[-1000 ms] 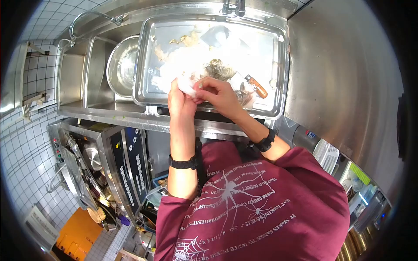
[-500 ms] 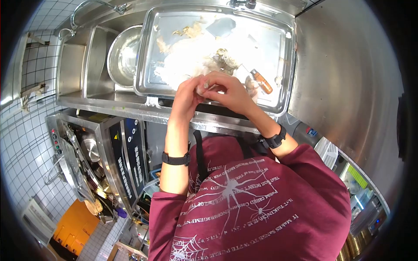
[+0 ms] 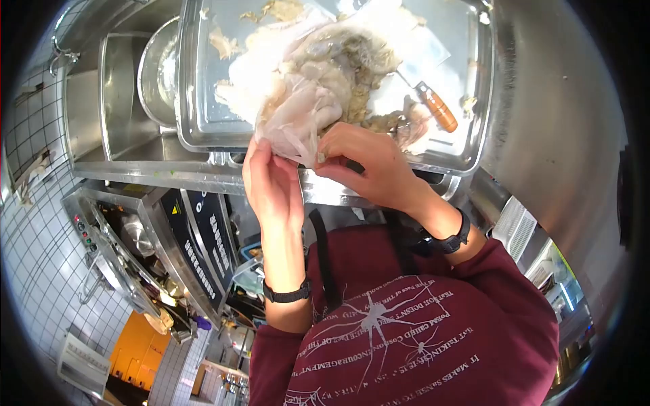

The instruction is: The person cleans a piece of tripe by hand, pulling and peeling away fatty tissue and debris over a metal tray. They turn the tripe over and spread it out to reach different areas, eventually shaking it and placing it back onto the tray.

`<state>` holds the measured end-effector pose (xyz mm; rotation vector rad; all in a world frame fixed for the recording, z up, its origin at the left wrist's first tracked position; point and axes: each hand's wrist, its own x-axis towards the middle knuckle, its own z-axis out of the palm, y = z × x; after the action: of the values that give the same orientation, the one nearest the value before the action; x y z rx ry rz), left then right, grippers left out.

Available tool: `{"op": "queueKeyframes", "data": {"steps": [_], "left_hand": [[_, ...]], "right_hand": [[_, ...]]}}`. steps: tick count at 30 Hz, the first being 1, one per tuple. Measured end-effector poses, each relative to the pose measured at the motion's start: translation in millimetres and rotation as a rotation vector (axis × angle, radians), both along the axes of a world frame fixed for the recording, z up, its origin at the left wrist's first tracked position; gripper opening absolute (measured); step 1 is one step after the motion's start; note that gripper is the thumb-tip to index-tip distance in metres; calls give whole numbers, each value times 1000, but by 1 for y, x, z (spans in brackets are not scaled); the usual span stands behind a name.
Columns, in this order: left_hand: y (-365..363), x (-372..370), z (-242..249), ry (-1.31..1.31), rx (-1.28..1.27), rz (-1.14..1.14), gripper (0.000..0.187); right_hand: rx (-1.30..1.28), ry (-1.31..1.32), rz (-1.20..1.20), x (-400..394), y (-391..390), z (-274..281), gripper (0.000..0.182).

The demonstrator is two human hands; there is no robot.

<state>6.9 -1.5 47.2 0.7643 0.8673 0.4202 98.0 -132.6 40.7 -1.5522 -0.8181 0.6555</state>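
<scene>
— Squid flesh (image 3: pixel 298 111), pale, limp and glistening, hangs pinched between the left hand (image 3: pixel 271 179) and right hand (image 3: pixel 362 159) above the near rim of a steel tray (image 3: pixel 196 122).

— And the setting?

— Both grips are clenched on the translucent piece. Behind it lies a heap of grey-white scraps (image 3: pixel 352 57) and an orange-handled knife (image 3: pixel 433 105). A round steel bowl (image 3: pixel 159 71) sits just beside the tray, white tiled wall (image 3: pixel 34 250) at left.
</scene>
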Motion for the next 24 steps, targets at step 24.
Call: {"op": "queueKeyframes", "data": {"steps": [24], "left_hand": [[20, 9, 20, 1, -380, 204, 37]], "right_hand": [[86, 820, 119, 10, -26, -2, 12]]}}
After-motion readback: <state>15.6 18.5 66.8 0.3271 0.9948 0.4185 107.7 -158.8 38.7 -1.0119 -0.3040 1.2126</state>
